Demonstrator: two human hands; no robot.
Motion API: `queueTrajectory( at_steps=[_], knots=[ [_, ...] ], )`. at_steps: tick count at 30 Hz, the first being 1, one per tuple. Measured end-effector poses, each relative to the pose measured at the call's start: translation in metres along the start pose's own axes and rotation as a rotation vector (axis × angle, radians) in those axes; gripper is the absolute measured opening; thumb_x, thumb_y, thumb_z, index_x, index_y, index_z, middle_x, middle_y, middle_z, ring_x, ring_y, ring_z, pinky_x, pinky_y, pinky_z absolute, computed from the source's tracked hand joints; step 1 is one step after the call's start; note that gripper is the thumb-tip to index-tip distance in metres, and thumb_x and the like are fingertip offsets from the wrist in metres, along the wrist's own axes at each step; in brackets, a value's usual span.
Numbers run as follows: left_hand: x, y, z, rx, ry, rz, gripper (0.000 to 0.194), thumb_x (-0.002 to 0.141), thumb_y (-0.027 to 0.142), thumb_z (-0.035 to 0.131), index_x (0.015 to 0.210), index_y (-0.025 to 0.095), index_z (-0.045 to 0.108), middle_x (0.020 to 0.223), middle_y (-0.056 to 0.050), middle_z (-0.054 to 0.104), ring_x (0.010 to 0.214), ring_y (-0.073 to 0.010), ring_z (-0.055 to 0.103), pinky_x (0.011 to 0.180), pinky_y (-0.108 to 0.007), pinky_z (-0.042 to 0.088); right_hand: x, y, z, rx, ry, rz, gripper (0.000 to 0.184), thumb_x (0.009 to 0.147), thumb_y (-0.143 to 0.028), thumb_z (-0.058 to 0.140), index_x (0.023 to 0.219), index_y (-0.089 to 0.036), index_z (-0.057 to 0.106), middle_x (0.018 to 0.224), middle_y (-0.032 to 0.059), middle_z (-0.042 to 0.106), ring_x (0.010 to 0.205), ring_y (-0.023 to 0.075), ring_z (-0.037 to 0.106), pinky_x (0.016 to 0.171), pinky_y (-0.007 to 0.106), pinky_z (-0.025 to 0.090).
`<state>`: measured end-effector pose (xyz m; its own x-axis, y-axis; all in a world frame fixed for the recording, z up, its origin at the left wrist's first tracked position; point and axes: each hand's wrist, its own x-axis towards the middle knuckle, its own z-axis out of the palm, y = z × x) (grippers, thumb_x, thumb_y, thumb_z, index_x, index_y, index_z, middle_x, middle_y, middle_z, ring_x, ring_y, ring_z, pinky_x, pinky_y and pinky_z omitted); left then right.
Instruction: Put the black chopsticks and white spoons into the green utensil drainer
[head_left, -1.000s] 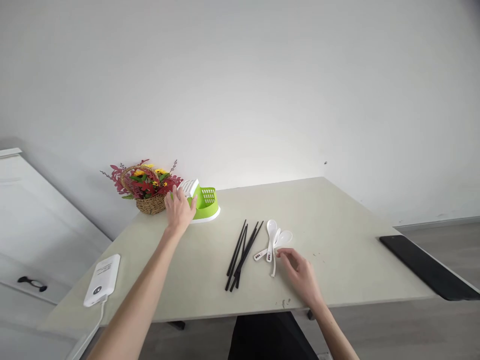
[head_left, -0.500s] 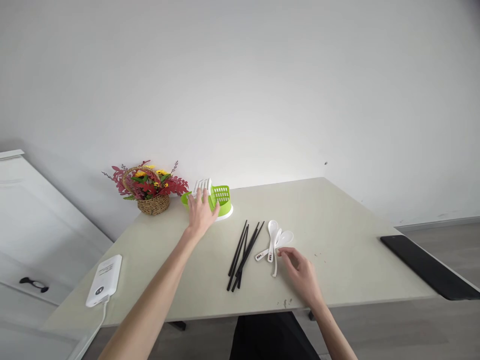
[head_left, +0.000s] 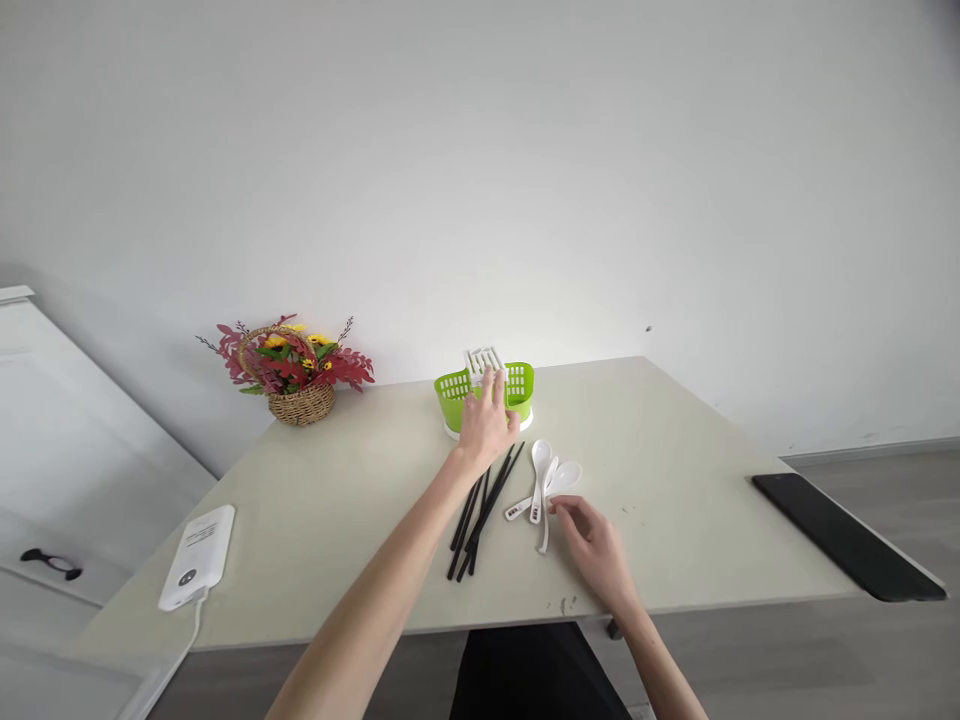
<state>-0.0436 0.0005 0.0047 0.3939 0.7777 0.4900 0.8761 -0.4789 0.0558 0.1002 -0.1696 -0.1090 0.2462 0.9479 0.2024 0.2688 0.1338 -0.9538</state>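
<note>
My left hand (head_left: 488, 424) grips the near side of a green slotted holder with a white insert (head_left: 455, 392), which stands upright at the table's far middle. Several black chopsticks (head_left: 485, 507) lie loose just in front of the holder. Three white spoons (head_left: 546, 481) lie fanned to the right of the chopsticks. My right hand (head_left: 595, 551) rests on the table beside the spoon handles, fingers curled, its fingertips touching or nearly touching them.
A wicker basket of red and yellow flowers (head_left: 294, 370) stands at the far left of the beige table (head_left: 690, 500). A white power bank (head_left: 196, 556) with a cable lies at the near left. A black flat object (head_left: 840, 533) overhangs the right edge. A white cabinet (head_left: 67, 470) stands left.
My left hand has slid the green holder to the right, from beside the flower basket to just behind the chopsticks and spoons. My right hand has stayed by the spoons.
</note>
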Motion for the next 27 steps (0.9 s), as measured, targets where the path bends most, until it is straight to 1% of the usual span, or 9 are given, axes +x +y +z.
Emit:
queueTrajectory(
  at_steps=[2,4,6,10,13,18,21,24,27],
  knots=[
    [0.001,0.005,0.002,-0.018,0.000,0.027,0.075,0.093,0.027,0.049,0.164,0.013,0.030,0.172,-0.019,0.026,0.114,-0.0395,0.066,0.097,-0.056,0.054,0.000,0.000,0.000,-0.002,-0.001,-0.007,0.034,0.100,-0.051,0.052,0.103,-0.024,0.072,0.111,0.0100,0.078,0.106,0.0301,0.072,0.090,0.039,0.053],
    [0.001,0.007,0.001,-0.041,-0.011,0.058,0.075,0.093,0.027,0.048,0.164,0.015,0.029,0.172,-0.018,0.026,0.112,-0.0373,0.067,0.095,-0.052,0.055,0.000,0.001,-0.001,0.006,0.003,-0.014,0.035,0.100,-0.052,0.052,0.102,-0.023,0.072,0.110,0.0107,0.079,0.105,0.0305,0.072,0.089,0.039,0.053],
    [0.000,0.007,-0.001,-0.074,-0.024,0.095,0.075,0.093,0.026,0.047,0.165,0.018,0.027,0.173,-0.016,0.025,0.115,-0.0357,0.067,0.093,-0.049,0.056,0.000,0.001,-0.001,0.016,0.006,-0.017,0.036,0.099,-0.052,0.052,0.101,-0.023,0.072,0.108,0.0112,0.079,0.104,0.0310,0.073,0.088,0.039,0.053],
    [-0.002,0.010,-0.006,-0.129,-0.042,0.151,0.076,0.092,0.021,0.046,0.165,0.020,0.027,0.174,-0.013,0.025,0.125,-0.0337,0.064,0.097,-0.046,0.056,0.001,0.002,0.000,0.011,-0.001,-0.015,0.036,0.099,-0.052,0.052,0.103,-0.023,0.073,0.108,0.0107,0.079,0.102,0.0309,0.073,0.089,0.040,0.053],
    [-0.004,0.015,-0.007,-0.152,-0.051,0.177,0.075,0.093,0.019,0.044,0.165,0.022,0.027,0.173,-0.012,0.026,0.126,-0.0318,0.064,0.097,-0.044,0.056,0.001,0.002,0.000,0.006,0.006,-0.026,0.037,0.098,-0.053,0.052,0.102,-0.023,0.073,0.107,0.0110,0.080,0.102,0.0312,0.073,0.088,0.040,0.054],
    [-0.003,0.021,-0.006,-0.157,-0.061,0.199,0.078,0.092,0.016,0.046,0.166,0.022,0.025,0.174,-0.010,0.025,0.134,-0.0317,0.059,0.101,-0.043,0.056,0.001,0.002,-0.001,0.005,0.012,-0.033,0.036,0.099,-0.052,0.053,0.100,-0.023,0.074,0.104,0.0103,0.080,0.099,0.0302,0.073,0.085,0.038,0.054],
    [-0.002,0.015,-0.005,-0.148,-0.070,0.226,0.078,0.092,0.012,0.044,0.166,0.024,0.023,0.174,-0.010,0.026,0.132,-0.0296,0.062,0.099,-0.043,0.058,0.001,0.002,-0.001,0.003,-0.009,-0.027,0.035,0.099,-0.052,0.052,0.101,-0.023,0.073,0.107,0.0095,0.080,0.101,0.0293,0.073,0.087,0.037,0.053],
    [-0.004,0.000,-0.002,-0.169,0.002,0.260,0.076,0.094,0.007,0.039,0.166,0.027,0.024,0.171,-0.007,0.032,0.137,-0.0265,0.058,0.108,-0.046,0.054,0.000,0.001,-0.002,-0.002,-0.014,-0.023,0.036,0.100,-0.053,0.052,0.101,-0.023,0.073,0.108,0.0097,0.080,0.103,0.0298,0.073,0.088,0.037,0.053],
    [-0.009,-0.022,0.000,-0.190,0.157,0.187,0.071,0.095,0.004,0.035,0.163,0.025,0.029,0.164,-0.008,0.045,0.148,-0.0236,0.047,0.121,-0.050,0.043,0.000,-0.001,-0.002,-0.007,-0.011,-0.023,0.036,0.099,-0.054,0.053,0.100,-0.024,0.074,0.107,0.0098,0.080,0.102,0.0300,0.073,0.086,0.037,0.054]
  ],
)
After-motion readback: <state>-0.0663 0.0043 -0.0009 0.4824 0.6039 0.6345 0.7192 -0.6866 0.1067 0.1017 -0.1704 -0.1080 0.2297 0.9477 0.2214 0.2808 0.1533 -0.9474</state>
